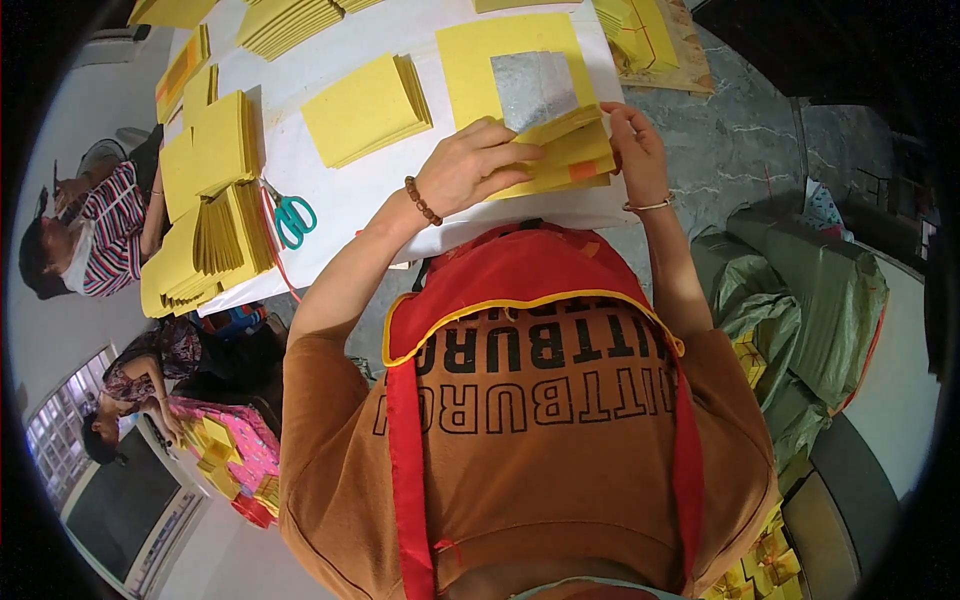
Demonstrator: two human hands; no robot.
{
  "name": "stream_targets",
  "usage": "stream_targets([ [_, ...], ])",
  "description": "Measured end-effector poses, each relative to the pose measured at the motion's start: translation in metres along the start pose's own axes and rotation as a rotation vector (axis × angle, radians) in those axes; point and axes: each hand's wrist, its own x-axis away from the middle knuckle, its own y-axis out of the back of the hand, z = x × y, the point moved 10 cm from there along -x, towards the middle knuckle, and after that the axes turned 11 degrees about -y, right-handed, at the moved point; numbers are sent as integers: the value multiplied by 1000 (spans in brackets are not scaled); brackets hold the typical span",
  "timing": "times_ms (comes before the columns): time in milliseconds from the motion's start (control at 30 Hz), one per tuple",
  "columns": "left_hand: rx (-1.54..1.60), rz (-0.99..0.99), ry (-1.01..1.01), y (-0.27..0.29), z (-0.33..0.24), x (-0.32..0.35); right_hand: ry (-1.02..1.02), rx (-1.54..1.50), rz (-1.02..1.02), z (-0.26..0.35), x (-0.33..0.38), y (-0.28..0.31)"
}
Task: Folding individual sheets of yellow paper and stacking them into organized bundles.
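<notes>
Near the table's front right edge, a folded yellow paper (570, 165) with an orange patch lies between my hands. My left hand (470, 170), a beaded bracelet at its wrist, has its fingers curled over the paper's left side. At the right end, my right hand (640, 155) pinches the paper's edge between thumb and fingers; a bangle circles that wrist. Just beyond the fold is a flat yellow sheet (470, 75) bearing a silver-grey rectangle (530, 85). Left of it sits a stack of folded yellow papers (365, 110).
Teal-handled scissors (294, 221) lie on the white-covered table (340, 215), beside piles of folded yellow paper (225, 140) along its left edge. A red cord (283, 262) hangs over the front edge. Green wrapped bundles (800, 300) stand at right. Two people sit at left.
</notes>
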Motion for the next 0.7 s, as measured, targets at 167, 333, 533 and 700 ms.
stream_targets([
  [167, -5, -118, 3, 12, -4, 0, 50, 20, -200, 4, 6, 20],
  [333, -19, -176, 33, 13, 3, 8, -94, -381, -101, 2, 8, 4],
  [533, 34, -302, 167, 17, 16, 24, -219, -565, 114, -8, -5, -29],
  [700, 185, -262, 314, 9, 18, 24, -321, -544, 240, -9, -13, -47],
])
